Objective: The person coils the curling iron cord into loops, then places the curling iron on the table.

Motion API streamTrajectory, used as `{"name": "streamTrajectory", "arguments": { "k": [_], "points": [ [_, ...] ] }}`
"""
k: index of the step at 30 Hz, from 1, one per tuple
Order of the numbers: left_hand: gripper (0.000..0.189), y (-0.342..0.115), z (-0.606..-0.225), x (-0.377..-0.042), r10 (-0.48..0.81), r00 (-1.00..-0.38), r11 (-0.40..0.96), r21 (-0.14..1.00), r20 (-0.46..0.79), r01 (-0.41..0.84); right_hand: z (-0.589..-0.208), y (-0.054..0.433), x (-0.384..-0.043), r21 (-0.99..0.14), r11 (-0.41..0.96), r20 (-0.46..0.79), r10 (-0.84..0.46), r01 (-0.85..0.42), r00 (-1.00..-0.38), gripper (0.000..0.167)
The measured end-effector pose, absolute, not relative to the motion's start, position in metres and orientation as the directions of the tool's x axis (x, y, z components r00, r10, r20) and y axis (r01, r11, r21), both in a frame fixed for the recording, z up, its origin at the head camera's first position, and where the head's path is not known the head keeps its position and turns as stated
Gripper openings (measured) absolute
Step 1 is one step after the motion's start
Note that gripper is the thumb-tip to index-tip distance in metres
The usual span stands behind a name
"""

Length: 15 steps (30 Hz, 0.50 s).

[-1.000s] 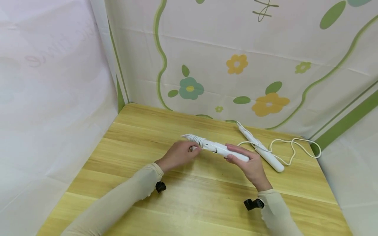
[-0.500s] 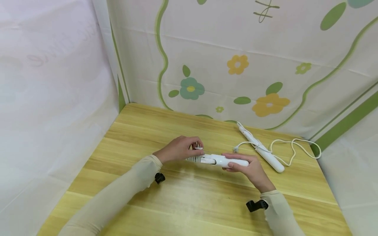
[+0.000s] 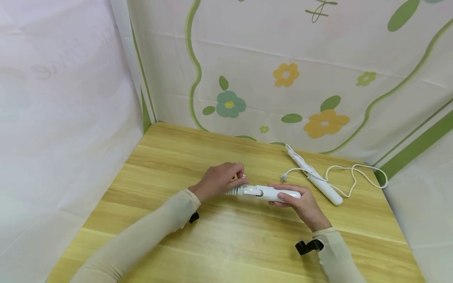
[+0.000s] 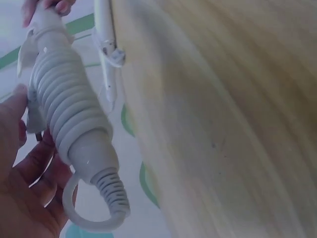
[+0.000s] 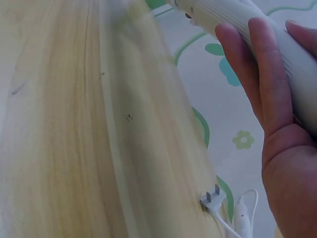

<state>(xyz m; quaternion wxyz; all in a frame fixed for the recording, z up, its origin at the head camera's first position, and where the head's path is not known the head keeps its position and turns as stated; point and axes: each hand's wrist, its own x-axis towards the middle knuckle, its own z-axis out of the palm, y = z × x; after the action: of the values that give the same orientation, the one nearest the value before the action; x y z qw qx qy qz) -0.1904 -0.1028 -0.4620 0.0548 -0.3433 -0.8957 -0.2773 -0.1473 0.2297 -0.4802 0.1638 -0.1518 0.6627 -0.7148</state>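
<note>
A white hair iron [image 3: 267, 193] lies sideways between both hands, over the middle of the table. My right hand [image 3: 302, 202] grips its smooth rounded end, thumb on the near side and fingers along the far side. White cord [image 4: 69, 94] is wound in tight coils around the other end, finishing in a ribbed loop [image 4: 94, 225]. My left hand [image 3: 219, 181] is at these coils and hides part of them in the head view. Its thumb and fingers pinch the cord's plug [image 4: 34, 116], whose metal prong points away from the coils.
A second white hair iron [image 3: 323, 189] lies at the back right of the wooden table [image 3: 226, 243]. Its cord [image 3: 354, 168] loops to the right, and its plug [image 3: 284, 177] rests just behind my right hand. A flower-printed cloth [image 3: 262, 86] hangs behind the table.
The held hair iron has turned from a slant to nearly level, its coiled end coming nearer. My left hand has shifted right and up over the coils. The second iron's plug has come into view.
</note>
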Motion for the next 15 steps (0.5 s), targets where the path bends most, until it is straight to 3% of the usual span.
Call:
{"name": "streamTrajectory", "arguments": {
  "k": [3,8,12,15],
  "points": [
    [0.022,-0.101,-0.465,-0.188,0.594,-0.743,0.604,0.44,0.309,0.665,-0.482,0.231,-0.147,-0.993,-0.102,-0.006,-0.438,0.056,-0.899,0.035],
    [0.016,-0.104,-0.467,-0.19,0.648,-0.741,0.49,0.649,0.176,0.582,-0.485,0.234,-0.147,-0.989,-0.138,0.011,-0.436,0.055,-0.9,0.034],
    [0.032,-0.111,-0.464,-0.195,0.683,-0.73,0.421,0.798,0.035,0.432,-0.487,0.237,-0.148,-0.99,-0.135,0.035,-0.453,0.03,-0.891,0.033],
    [0.037,-0.115,-0.461,-0.2,0.706,-0.706,0.438,0.816,-0.053,0.377,-0.488,0.239,-0.148,-0.994,-0.11,0.055,-0.467,-0.003,-0.883,0.034]
  ]
}}
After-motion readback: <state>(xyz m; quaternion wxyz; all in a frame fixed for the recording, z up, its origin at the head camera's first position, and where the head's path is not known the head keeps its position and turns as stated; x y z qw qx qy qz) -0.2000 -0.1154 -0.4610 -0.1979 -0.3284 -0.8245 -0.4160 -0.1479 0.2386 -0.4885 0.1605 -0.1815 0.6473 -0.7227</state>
